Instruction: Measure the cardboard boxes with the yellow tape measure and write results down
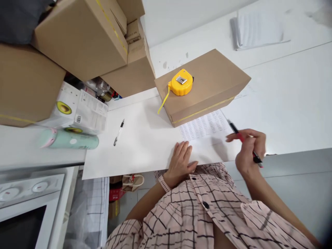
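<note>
My left hand [182,159] lies flat near the table's front edge, fingers stretched out at the lower left of a printed sheet [204,128]. In my right hand [250,148] is a slim black-and-red pen-like tool [233,127], its grey tip pointing up and left, right of the sheet. Whether that tip touches anything I cannot tell. A closed cardboard box [207,79] with a yellow strip along its side stands behind the sheet and hides part of it. On the box lies a yellow tape measure [181,82] with a yellow strap.
A pen [119,132] lies on the white table [140,148]. To the left are a mint-green bottle [75,139], a white carton with avocado pictures [80,107] and large cardboard boxes [85,38]. Papers [259,29] lie at the back right. A white appliance [28,207] stands front left.
</note>
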A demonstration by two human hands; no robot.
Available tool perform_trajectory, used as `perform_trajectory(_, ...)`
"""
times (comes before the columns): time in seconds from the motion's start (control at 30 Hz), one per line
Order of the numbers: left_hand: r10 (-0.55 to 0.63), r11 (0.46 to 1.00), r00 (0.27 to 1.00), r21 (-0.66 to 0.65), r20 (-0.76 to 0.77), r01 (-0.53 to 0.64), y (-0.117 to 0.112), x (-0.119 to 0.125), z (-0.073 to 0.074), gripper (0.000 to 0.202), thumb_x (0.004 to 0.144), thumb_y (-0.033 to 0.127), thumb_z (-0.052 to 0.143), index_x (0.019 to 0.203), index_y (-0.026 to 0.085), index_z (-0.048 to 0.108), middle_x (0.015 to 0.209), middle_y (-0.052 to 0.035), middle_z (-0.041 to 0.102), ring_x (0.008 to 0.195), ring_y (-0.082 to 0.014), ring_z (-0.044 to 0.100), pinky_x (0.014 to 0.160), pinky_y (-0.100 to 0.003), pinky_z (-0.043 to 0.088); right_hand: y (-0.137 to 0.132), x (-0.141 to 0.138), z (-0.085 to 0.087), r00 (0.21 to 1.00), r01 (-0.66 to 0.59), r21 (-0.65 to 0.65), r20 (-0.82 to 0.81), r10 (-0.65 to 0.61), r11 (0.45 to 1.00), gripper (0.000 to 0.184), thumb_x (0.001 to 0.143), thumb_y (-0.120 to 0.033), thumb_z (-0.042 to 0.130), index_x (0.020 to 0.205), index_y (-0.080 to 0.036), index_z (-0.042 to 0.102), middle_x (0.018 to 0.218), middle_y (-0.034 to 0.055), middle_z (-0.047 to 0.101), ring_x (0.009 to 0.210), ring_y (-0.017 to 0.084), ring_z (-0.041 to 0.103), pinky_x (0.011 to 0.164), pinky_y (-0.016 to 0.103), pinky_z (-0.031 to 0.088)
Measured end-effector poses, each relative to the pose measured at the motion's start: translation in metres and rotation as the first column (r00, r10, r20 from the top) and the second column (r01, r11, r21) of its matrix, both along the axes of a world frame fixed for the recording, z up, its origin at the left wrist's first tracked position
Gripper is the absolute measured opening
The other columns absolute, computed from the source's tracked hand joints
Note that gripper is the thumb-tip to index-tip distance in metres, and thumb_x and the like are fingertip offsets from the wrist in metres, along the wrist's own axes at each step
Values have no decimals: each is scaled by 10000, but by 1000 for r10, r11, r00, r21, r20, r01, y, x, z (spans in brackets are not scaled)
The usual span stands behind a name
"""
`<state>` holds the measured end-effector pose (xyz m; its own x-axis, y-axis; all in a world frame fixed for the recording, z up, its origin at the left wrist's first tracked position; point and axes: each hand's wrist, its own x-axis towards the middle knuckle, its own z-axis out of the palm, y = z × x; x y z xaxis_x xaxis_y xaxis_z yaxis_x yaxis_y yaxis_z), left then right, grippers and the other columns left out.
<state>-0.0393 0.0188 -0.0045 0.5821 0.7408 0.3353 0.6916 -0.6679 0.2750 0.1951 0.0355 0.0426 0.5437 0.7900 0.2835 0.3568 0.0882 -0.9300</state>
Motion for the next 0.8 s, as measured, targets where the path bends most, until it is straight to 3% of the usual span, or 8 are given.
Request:
perform_trajectory(0.1, -77, 995, 997, 55, -22, 78, -4, -7, -11, 761, 979, 625, 499, 1417, 2, 509, 1407, -282, 590, 1392, -380, 505, 1190, -610, 370, 0, -42, 5, 855, -369, 16, -386, 347, 929, 477, 1009, -625, 400, 1221, -249, 602, 991, 78, 751, 876, 235, 717, 851, 455, 550)
perform_trajectory(0.17, -104, 989, 993, 103, -58, 109, -4, -9, -17, 827, 973, 679, 447, 1407, -21, 516, 1371, -293, 608, 1363, -387, 530, 1187, -608, 370, 4, -61, 0, 804, -478, -84, -443, 397, 875, 398, 966, -596, 546, 1105, -242, 665, 994, 72, 751, 902, 230, 707, 828, 402, 549)
perform_trajectory(0.3, -108, 980, 985, 152, -132, 128, -2, -9, -19, 778, 1010, 633, 400, 1403, -27, 526, 1366, -287, 618, 1356, -369, 549, 1181, -571, 394, 11, -75, -15, 888, -433, -259, -288, 359, 863, 373, 936, -546, 627, 748, -226, 595, 690, 0, 620, 679, 171, 585, 654, 307, 481)
perform_trajectory(0.4, -99, 974, 985, 188, -139, 125, -1, -8, -13, 664, 1043, 534, 418, 1373, -26, 556, 1364, -260, 638, 1337, -352, 577, 1177, -520, 427, 13, -72, -23, 899, -433, -281, -196, 391, 856, 304, 925, -529, 635, 877, -230, 635, 786, 14, 662, 716, 180, 597, 664, 313, 485)
perform_trajectory(0.5, -72, 970, 987, 221, -140, 103, -1, -6, -7, 491, 1060, 338, 430, 1369, -17, 567, 1357, -227, 659, 1321, -318, 603, 1178, -470, 443, 14, -68, -24, 884, -467, -302, -147, 443, 831, 300, 869, -497, 701, 1007, -234, 669, 931, 43, 716, 814, 207, 649, 737, 341, 515)
perform_trajectory(0.63, -38, 960, 991, 269, -129, 72, -1, -5, -8, 404, 1031, 154, 398, 1354, 8, 592, 1335, -188, 687, 1284, -270, 641, 1171, -431, 463, 14, -68, -20, 878, -468, -367, -85, 472, 804, 185, 887, -414, 645, 827, -244, 603, 766, 12, 655, 691, 182, 604, 656, 326, 492)
perform_trajectory(0.8, -97, 978, 979, 166, -180, 127, -4, -5, -18, 388, 1033, 166, 430, 1359, 27, 588, 1369, -203, 662, 1315, -277, 622, 1184, -469, 457, 14, -70, -14, 880, -448, -400, -41, 473, 799, 190, 860, -424, 645, 840, -252, 566, 746, 6, 644, 660, 179, 593, 620, 321, 480)
